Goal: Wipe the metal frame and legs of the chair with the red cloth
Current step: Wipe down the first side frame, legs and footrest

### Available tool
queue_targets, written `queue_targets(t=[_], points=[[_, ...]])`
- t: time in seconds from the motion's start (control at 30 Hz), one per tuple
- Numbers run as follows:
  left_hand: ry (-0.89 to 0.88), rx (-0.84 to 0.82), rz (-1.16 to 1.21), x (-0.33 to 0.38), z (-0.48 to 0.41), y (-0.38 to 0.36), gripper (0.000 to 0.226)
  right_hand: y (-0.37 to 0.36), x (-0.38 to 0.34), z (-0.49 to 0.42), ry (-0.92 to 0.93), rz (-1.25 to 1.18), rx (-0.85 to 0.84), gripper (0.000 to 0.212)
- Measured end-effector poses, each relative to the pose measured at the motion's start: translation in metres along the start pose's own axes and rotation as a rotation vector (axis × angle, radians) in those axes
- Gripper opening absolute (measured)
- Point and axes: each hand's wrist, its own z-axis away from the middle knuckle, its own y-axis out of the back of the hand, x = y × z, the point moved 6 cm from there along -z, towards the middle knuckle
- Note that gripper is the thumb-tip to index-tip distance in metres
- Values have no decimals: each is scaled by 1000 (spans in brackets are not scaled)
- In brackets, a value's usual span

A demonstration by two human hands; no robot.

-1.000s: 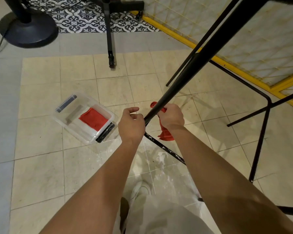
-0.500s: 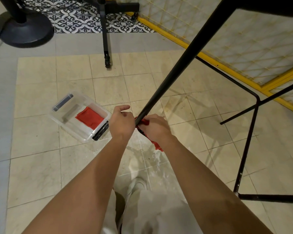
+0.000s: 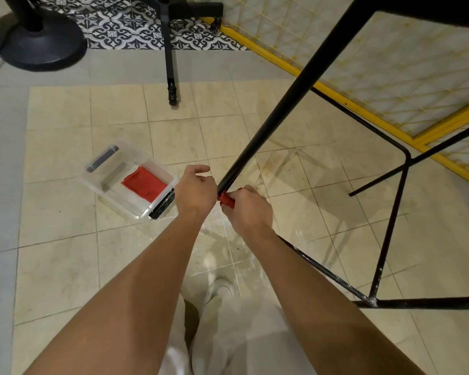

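red cloth [image 3: 226, 199] mostly hidden, chair seat [image 3: 431, 8] cropped

Bare floor [image 3: 201, 131] ahead; plastic box [image 3: 103, 182] left, chair bars [image 3: 392, 220] right.

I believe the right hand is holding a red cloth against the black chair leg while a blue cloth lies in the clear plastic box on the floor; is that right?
Not quite: the cloth in the clear plastic box is red, not blue, as the head view shows. The right hand does hold a red cloth against the black chair leg.
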Motion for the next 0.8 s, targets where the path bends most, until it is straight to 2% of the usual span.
queue_targets(t=[0.07,0.3,0.57,0.8], points=[[6,-21,-7,-1,0,0,30,-1,-3,0,-18,-42,39,25],[-2,-87,-49,-1,-1,-6,29,-4,2,12,58,58,39,20],[-3,-116,-69,-8,-2,-7,29,-3,20,18,-87,-35,77,27],[19,-166,-55,-6,0,-11,31,-4,3,7,-8,-102,56,25]])
